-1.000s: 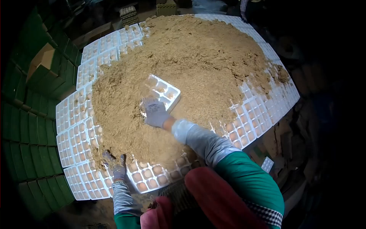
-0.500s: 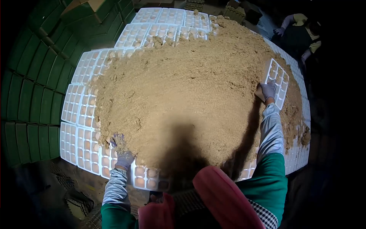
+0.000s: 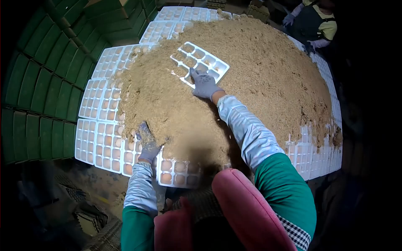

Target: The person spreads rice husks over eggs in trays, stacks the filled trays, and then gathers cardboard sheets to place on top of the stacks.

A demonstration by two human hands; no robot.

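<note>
My right hand (image 3: 205, 85), gloved, grips the near edge of a white compartment tray (image 3: 201, 62), tilted over the upper middle of a broad brown grainy heap (image 3: 259, 71). Grainy stuff sits in some of its cells. At the heap's lower left edge, my left hand (image 3: 148, 144) is open with its fingers spread, dusted with the brown stuff and beside egg-filled trays. One tray of eggs (image 3: 179, 172) lies just right of that hand, partly in shadow. More white trays with eggs (image 3: 109, 139) line the left side, their inner edges partly covered by the heap.
Green boxes (image 3: 44, 92) are stacked along the left. A co-worker (image 3: 312, 25) stands at the upper right, hands near the table edge. White trays (image 3: 312, 157) show at the lower right. Grey-brown stacked cartons (image 3: 90, 221) stand on the floor at the lower left.
My right hand has swung the white tray from the far right to the upper middle. Trays at the lower right now show more. The co-worker shows more fully as the view shifted.
</note>
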